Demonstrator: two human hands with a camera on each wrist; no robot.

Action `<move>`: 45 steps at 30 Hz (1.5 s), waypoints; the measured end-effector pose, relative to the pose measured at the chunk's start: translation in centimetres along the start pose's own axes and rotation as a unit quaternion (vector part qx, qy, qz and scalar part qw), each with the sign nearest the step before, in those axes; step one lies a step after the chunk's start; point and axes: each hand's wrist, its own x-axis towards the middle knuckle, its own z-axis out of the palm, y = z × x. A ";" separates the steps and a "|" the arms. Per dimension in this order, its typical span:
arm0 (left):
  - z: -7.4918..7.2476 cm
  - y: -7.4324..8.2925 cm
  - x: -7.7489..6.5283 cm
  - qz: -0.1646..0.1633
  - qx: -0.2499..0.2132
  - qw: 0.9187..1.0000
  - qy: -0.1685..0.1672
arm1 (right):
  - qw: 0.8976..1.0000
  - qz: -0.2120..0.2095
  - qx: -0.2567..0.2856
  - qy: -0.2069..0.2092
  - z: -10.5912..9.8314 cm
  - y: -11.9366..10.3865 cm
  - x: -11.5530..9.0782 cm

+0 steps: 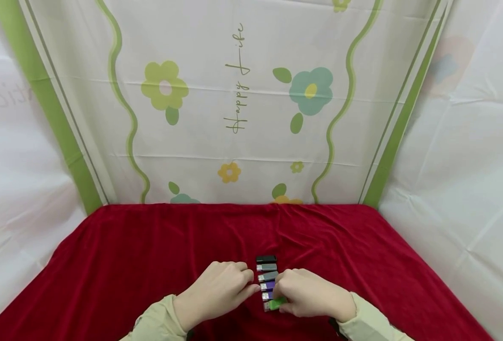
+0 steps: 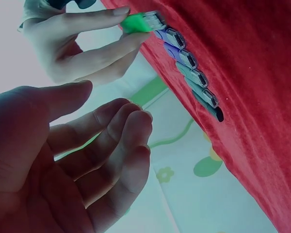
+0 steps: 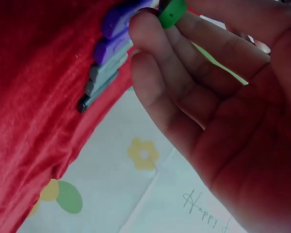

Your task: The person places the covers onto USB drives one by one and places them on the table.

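Observation:
My right hand [image 1: 308, 291] pinches a green USB stick [image 1: 277, 303] between thumb and fingers at the near end of a row. The metal plug of that stick points left in the head view. Beyond it lie two purple USB sticks [image 1: 270, 286], partly covered by my right fingers, then two grey USB sticks [image 1: 270, 276] and a black USB stick [image 1: 266, 259] at the far end. Left of the row hovers my left hand [image 1: 219, 289], its fingers loosely bent. Nothing lies between its thumb and fingers in the left wrist view.
A red velvet cloth [image 1: 170, 246] with soft folds covers the table. Behind it hangs a white curtain [image 1: 200, 142] printed with flowers and lettering. White fabric walls [image 1: 468, 189] stand at both sides.

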 end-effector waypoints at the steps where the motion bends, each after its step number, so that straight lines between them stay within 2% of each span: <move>1: 0.0 0.0 0.0 0.000 -0.002 1.000 -0.002 | 1.000 0.001 -0.005 -0.002 0.1 -0.1 0.0; 15: 0.2 0.2 -0.1 0.001 0.001 1.000 -0.006 | 0.998 0.025 -0.056 -0.010 0.3 -0.9 0.0; 23: 0.3 0.3 -0.3 0.004 0.002 1.000 -0.003 | 0.998 0.031 -0.055 -0.010 0.4 -1.0 0.0; 29: 0.4 0.3 -0.3 0.002 -0.002 1.000 -0.012 | 0.997 0.030 -0.075 -0.001 0.5 -1.0 -0.1; 34: 0.6 0.2 -0.3 0.006 0.002 1.000 -0.008 | 0.998 0.023 -0.065 0.004 0.4 -1.0 -0.2; 40: 0.8 -0.1 -0.4 0.002 0.004 1.000 -0.008 | 0.998 0.018 -0.059 0.027 -0.5 -1.1 -0.2; 45: 0.7 -0.5 -0.5 -0.016 0.000 1.000 -0.005 | 0.996 0.037 -0.060 0.059 -1.7 -0.9 -0.5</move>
